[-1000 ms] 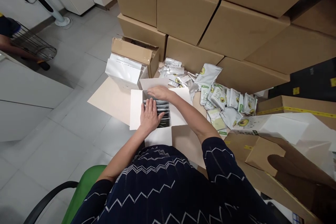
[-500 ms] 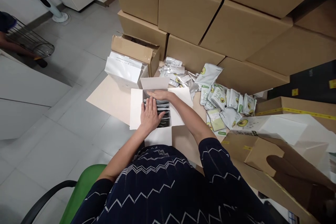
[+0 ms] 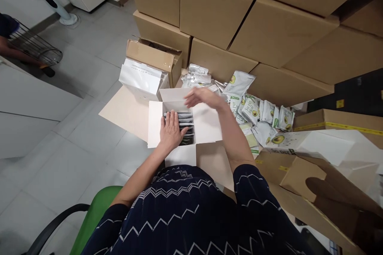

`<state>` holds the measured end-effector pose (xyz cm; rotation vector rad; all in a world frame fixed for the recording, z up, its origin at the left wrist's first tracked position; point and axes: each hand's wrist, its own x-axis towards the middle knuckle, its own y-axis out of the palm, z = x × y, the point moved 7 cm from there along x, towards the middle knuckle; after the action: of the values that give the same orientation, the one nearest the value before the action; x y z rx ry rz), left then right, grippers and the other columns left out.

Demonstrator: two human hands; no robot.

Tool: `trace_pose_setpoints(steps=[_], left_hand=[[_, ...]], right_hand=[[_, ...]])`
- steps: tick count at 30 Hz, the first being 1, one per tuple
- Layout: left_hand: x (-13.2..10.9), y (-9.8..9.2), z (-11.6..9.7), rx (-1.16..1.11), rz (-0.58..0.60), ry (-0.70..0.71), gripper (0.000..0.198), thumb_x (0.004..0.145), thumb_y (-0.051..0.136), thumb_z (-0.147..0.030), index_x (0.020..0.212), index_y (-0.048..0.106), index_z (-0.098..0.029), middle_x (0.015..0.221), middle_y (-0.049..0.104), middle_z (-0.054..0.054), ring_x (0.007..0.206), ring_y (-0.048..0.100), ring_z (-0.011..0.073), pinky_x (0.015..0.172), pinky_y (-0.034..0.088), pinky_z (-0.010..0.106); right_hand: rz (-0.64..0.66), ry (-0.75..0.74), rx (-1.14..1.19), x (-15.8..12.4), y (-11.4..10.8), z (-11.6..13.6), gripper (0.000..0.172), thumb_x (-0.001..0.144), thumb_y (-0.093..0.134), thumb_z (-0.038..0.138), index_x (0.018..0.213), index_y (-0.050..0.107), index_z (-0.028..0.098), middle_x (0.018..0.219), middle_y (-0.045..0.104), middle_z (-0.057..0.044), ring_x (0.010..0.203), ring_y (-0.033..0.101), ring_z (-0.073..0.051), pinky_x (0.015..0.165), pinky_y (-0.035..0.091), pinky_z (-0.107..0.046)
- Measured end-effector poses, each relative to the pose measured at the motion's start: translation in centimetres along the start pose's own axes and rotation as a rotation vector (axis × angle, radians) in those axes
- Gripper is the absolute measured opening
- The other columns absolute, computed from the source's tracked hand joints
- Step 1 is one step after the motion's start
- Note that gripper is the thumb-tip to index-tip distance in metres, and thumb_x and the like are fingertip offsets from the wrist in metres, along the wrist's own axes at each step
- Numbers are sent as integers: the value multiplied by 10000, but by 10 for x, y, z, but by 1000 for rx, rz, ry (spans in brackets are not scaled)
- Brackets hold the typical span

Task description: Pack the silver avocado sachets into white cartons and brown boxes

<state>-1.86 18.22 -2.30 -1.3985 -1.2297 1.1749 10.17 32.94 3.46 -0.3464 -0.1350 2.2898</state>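
An open white box (image 3: pixel 155 127) with its flaps spread stands close in front of my body. Inside it a row of silvery pouches (image 3: pixel 188 124) is packed on edge. My left hand (image 3: pixel 171 130) lies over the pouches on the left side, its fingers stretched out and nothing gripped. Above the far right corner of the box, my right hand (image 3: pixel 201 97) hangs in the air with its fingers extended, slightly blurred and holding nothing. Just beyond it lie loose white pouches with an avocado print (image 3: pixel 250 108).
Large cardboard boxes (image 3: pixel 215 8) are stacked behind the table. A white carton (image 3: pixel 140 79) stands at the back left beside an open cardboard box (image 3: pixel 149 52). Open cartons (image 3: pixel 305 179) fill the right side. A green chair (image 3: pixel 95 215) is at lower left; another person's arm (image 3: pixel 18 53) shows far left.
My right hand has lifted out of the white box and moved right, off the pouches. My left hand stays in place on them.
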Motion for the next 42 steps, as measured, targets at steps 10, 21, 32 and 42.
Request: trace_pose_setpoints(steps=[10, 21, 32, 42], left_hand=[[0, 1, 0, 17, -16, 8, 794, 997, 246, -577, 1560, 272, -17, 1653, 224, 193, 1542, 185, 348, 1256, 123, 543], [-2, 4, 1, 57, -39, 26, 832, 984, 277, -617, 1555, 280, -12, 1649, 227, 202, 1536, 200, 361, 1252, 137, 551], [-2, 0, -1, -5, -38, 23, 794, 988, 287, -578, 1556, 288, -22, 1638, 265, 206, 1533, 209, 365, 1253, 126, 556], [-2, -1, -2, 31, -30, 26, 806, 993, 265, -580, 1545, 296, 6, 1638, 259, 213, 1526, 223, 367, 1250, 124, 548]], right_hand=[[-545, 655, -860, -57, -128, -171, 824, 819, 704, 297, 1557, 342, 232, 1612, 327, -184, 1455, 328, -392, 1129, 340, -569], [-727, 403, -761, -46, -108, -190, 475, 941, 446, 222, 1394, 581, 262, 1557, 454, -65, 1460, 308, -316, 1195, 210, -568], [-1161, -170, 841, -117, -158, -96, 282, 868, 645, 333, 1128, 602, 231, 1175, 688, -33, 1025, 685, -158, 857, 598, -352], [-307, -418, -360, -94, -31, 68, 193, 882, 665, 291, 1058, 693, 216, 1001, 740, -30, 985, 675, -210, 879, 528, -341]])
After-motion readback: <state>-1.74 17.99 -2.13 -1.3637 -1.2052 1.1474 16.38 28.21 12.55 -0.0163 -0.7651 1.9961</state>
